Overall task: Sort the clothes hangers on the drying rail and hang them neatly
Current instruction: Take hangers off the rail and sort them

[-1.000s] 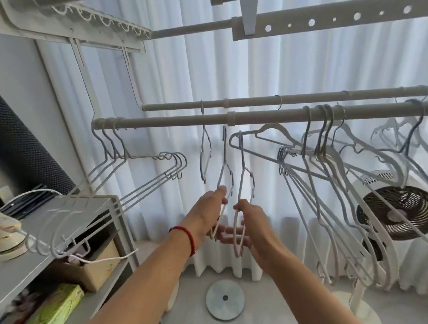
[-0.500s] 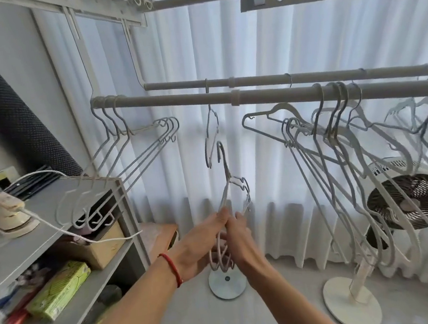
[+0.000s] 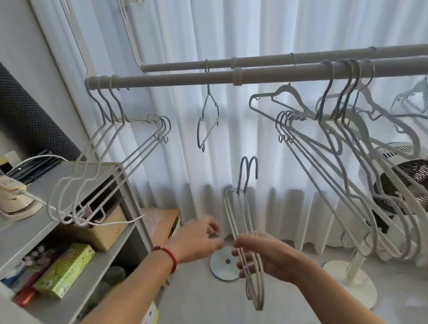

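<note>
While right hand (image 3: 271,256) pinches two hangers (image 3: 242,227) below the rail (image 3: 199,79), left hand (image 3: 197,241) loosely curled (blurred).

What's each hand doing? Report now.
Left hand: empty, fingers loosely curled, beside the hangers.
Right hand: closed on two white hangers, off the rail.

Both forearms extend forward and converge at mid-frame. The right hand (image 3: 268,257), palm turned inward, has its fingers (image 3: 242,246) curled closed around thin white hangers (image 3: 243,237) that rise above and drop below the fist. The left hand (image 3: 198,240), just beside it and motion-blurred, is loosely curled with fingertips pointing toward the right hand; its wrist carries a red band (image 3: 168,257).
</note>
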### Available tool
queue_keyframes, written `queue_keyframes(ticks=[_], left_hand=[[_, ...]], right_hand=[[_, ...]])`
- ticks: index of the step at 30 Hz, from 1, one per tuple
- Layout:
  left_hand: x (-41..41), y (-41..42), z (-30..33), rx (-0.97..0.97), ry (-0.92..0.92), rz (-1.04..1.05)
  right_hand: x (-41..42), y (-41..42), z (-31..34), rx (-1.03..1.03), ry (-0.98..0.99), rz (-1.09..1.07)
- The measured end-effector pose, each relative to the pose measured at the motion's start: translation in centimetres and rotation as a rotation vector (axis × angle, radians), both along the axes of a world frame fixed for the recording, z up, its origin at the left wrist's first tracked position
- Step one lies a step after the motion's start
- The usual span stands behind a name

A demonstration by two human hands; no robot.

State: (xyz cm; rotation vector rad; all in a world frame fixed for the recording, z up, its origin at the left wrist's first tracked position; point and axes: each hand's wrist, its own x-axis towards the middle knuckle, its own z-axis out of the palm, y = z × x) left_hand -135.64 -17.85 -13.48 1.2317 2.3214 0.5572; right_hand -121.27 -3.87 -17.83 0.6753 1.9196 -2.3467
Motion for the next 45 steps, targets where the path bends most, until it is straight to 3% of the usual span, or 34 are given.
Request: queue_keyframes(ticks=[2, 6, 8, 10, 12, 15, 17, 19, 21, 23, 25, 27, 30, 32, 37, 45], left_hand=[[-2.1, 0.1, -0.3, 0.018, 0.315, -0.012], [-5.1, 0.5, -1.9, -0.083, 0.582, -0.165], [-6.2, 0.3, -2.5, -0.011, 0.585, -0.190], [-6.6, -0.6, -2.7, 0.021, 0.470, -0.174], [-6.8, -1.7, -3.1, -0.039, 0.409, -0.164], [-6.9, -2.8, -3.8, -0.046, 0.429, -0.098], [-6.8, -3.3, -3.8, -0.024, 0.428, -0.004], [-6.7, -3.8, -3.7, -0.015, 0.380, 0.141], [-6.2, -4.1, -3.1, -0.001, 0.321, 0.306], [-5.6, -4.0, -2.1, 0.062, 0.257, 0.401], [-5.0, -4.1, -0.8, 0.147, 0.129, 0.430], [-4.3, -4.6, 0.7, 0.206, -0.087, 0.441], [-3.3, -5.8, 2.8, 0.296, -0.392, 0.446], [-3.2, -6.7, 4.3, 0.360, -0.534, 0.478], [-3.6, -9.3, 8.8, 0.415, -0.910, 0.416], [-5.0, -8.3, 14.7, 0.609, -0.809, 0.408]], right_hand=[[0.9, 0.0, -0.6, -0.029, 0.009, 0.100], [2.1, -0.1, -1.6, -0.062, -0.015, 0.386], [2.5, 0.1, -2.0, -0.048, -0.037, 0.485], [2.8, 0.4, -2.6, 0.036, -0.088, 0.493], [2.9, 0.9, -2.8, 0.234, -0.147, 0.418], [2.3, 1.6, -3.2, 0.838, -0.234, 0.283], [1.7, 1.2, -3.8, 1.209, -0.327, 0.076], [1.4, -0.4, -4.3, 1.367, -0.242, -0.254], [0.8, -2.7, -4.6, 1.436, -0.009, -0.507], [-0.6, -5.3, -4.1, 1.372, 0.061, -0.550], [-2.4, -7.6, -3.3, 1.187, -0.058, -0.496], [-4.6, -8.7, -1.9, 0.816, -0.076, -0.438], [-7.8, -8.9, 1.3, 0.066, 0.039, -0.416], [-9.7, -8.5, 2.4, -0.216, 0.049, -0.451], [-12.2, -8.7, 3.5, -0.244, 0.035, -0.165], [-14.8, -8.4, 9.7, -0.133, 0.169, -0.151]])
